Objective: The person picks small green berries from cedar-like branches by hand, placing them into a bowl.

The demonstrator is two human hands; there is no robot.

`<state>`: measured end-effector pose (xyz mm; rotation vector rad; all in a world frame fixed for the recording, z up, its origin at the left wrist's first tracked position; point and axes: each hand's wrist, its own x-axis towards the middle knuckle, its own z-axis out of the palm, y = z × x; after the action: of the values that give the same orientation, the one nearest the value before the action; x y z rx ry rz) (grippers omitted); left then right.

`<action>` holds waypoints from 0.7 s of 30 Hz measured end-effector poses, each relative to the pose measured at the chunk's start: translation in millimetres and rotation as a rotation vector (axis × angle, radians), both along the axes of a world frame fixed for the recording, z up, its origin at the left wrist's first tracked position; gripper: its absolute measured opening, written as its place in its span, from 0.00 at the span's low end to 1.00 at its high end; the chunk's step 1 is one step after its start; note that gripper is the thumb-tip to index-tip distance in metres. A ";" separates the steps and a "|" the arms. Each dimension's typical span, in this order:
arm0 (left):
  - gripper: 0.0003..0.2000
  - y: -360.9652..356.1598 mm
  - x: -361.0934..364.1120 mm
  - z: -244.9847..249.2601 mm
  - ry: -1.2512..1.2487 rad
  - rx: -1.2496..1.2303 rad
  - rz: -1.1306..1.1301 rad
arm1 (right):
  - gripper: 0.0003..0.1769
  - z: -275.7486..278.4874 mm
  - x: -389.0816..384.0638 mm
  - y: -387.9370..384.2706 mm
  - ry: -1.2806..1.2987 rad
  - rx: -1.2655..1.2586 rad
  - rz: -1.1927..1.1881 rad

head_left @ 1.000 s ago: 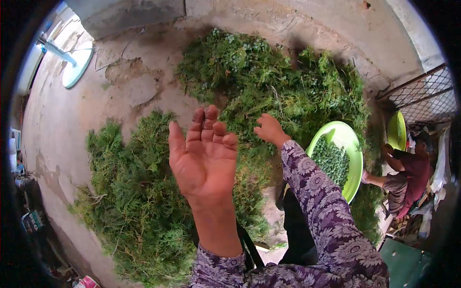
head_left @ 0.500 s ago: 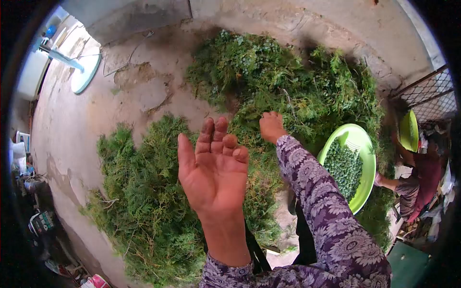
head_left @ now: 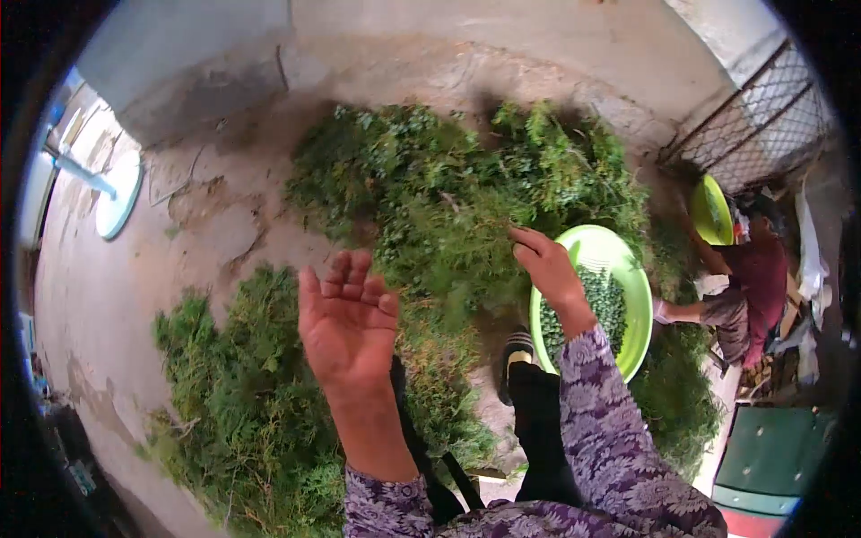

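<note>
My left hand [head_left: 352, 336] is held palm up, fingers loosely curled and apart, with nothing in it. It hovers over the gap between two heaps of cut evergreen branches. My right hand [head_left: 552, 276] is closed in a pinch on a leafy evergreen branch [head_left: 471, 247], blurred, that spreads leftward from the fingertips. Just beneath and right of this hand stands a lime-green basin [head_left: 639, 327], partly filled with small round green cones or berries [head_left: 610, 305]. The far heap [head_left: 386, 170] lies beyond both hands, and the near heap [head_left: 260, 394] lies left of my left forearm.
A person in a dark red top [head_left: 762, 278] sits at the right by another green basin [head_left: 710, 211]. Behind are a wire mesh panel [head_left: 762, 121] and a wall [head_left: 502, 45]. A green box [head_left: 773, 448] stands lower right, a round stand base [head_left: 121, 197] far left.
My right hand has moved from the far heap to beside the basin, with a branch now plainly in it. My left hand stays palm up. The view has shifted to the right.
</note>
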<state>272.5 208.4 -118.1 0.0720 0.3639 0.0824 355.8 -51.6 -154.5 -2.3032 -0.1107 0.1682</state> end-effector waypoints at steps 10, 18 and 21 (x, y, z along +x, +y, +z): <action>0.24 -82.7 2.8 14.4 0.136 0.506 -0.379 | 0.21 57.4 -89.0 47.0 -0.543 -0.116 0.223; 0.11 -79.1 18.1 -15.3 0.259 0.588 -0.282 | 0.20 42.1 -101.9 43.9 -0.490 0.012 0.443; 0.09 -93.9 18.1 -3.1 0.277 0.639 -0.145 | 0.19 40.3 -102.4 32.5 -0.439 0.134 0.433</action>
<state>290.6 114.5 -121.2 0.7460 0.5976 0.0428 253.4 -19.0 -114.2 -2.1192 -0.8202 -0.1275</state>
